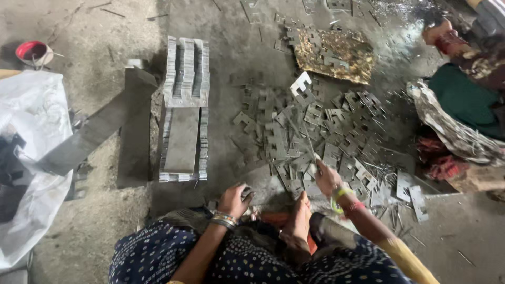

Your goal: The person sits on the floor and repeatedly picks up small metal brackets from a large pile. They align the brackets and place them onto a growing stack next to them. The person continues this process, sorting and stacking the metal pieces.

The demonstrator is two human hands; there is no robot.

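A white sack (31, 158) at the floor's left edge is cut off. Neat stacks of notched metal plates (184, 105) stand beside a loose heap of plates (315, 137). My right hand (327, 179) closes its grip on a thin rod (309, 144) over the heap. My left hand (234, 201) curls around something small I cannot make out.

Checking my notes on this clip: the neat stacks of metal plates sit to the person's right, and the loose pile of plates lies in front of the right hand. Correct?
Not quite. The head view shows the neat stacks of metal plates on the person's left, not the right. The loose pile of plates does lie in front of the right hand.
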